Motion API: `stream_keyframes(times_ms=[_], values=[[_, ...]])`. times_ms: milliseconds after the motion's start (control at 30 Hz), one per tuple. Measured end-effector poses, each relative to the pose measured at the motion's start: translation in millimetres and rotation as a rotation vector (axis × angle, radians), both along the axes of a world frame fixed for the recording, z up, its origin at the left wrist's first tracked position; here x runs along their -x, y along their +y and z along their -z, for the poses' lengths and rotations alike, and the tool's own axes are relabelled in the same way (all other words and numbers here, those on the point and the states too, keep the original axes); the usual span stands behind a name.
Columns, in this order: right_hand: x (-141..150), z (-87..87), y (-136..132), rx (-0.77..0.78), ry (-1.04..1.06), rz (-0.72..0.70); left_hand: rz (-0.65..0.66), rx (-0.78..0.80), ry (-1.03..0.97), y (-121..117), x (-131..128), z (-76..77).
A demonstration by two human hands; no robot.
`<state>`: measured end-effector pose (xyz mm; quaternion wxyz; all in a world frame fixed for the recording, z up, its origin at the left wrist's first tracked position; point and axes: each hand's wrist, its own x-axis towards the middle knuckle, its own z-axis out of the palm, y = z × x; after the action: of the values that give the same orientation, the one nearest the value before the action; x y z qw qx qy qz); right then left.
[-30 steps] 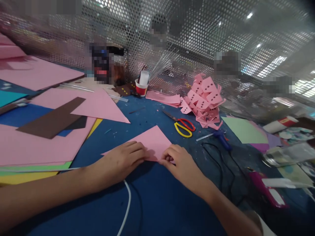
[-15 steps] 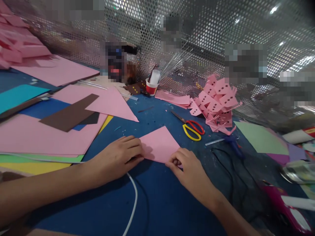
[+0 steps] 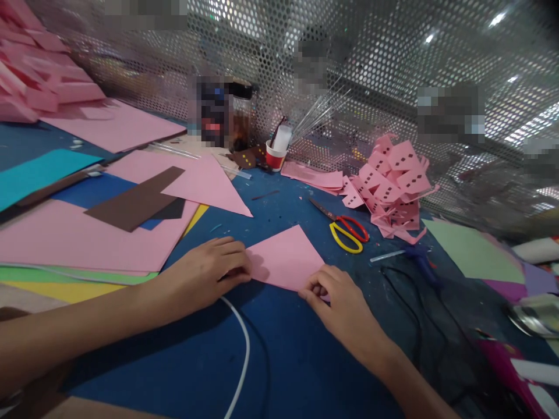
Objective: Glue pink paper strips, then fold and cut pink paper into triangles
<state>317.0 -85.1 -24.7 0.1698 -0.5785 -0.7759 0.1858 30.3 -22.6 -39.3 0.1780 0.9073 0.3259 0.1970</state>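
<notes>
A folded pink paper sheet (image 3: pixel 286 259) lies on the blue table (image 3: pixel 279 349) in front of me. My left hand (image 3: pixel 205 273) rests flat on its left corner, fingers curled down against the paper. Fingers bent, my right hand (image 3: pixel 338 297) pinches the paper's near right edge. Both hands press the same sheet.
Red-and-yellow scissors (image 3: pixel 347 230) lie just beyond the sheet. A heap of cut pink paper pieces (image 3: pixel 393 186) sits behind them. Large pink, brown, blue and yellow sheets (image 3: pixel 87 233) cover the left. A white cable (image 3: pixel 240 355) runs near me. A glue gun (image 3: pixel 414 259) and black cord lie right.
Both hands stay on the pink sheet; the right hand has slid slightly along its near edge. The camera view has drifted left, showing more paper at top left.
</notes>
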Motion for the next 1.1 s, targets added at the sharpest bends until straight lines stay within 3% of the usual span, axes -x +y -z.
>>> stream_keyframes(times_ms=[800,1100], values=[[-1.8,4.4,0.3,0.002,-0.009,-0.011,-0.031,0.173,0.177,18.1,24.5,-26.4],[-2.8,4.1,0.6,-0.006,0.003,-0.028,-0.058,0.164,0.206,20.8,32.1,-26.8]])
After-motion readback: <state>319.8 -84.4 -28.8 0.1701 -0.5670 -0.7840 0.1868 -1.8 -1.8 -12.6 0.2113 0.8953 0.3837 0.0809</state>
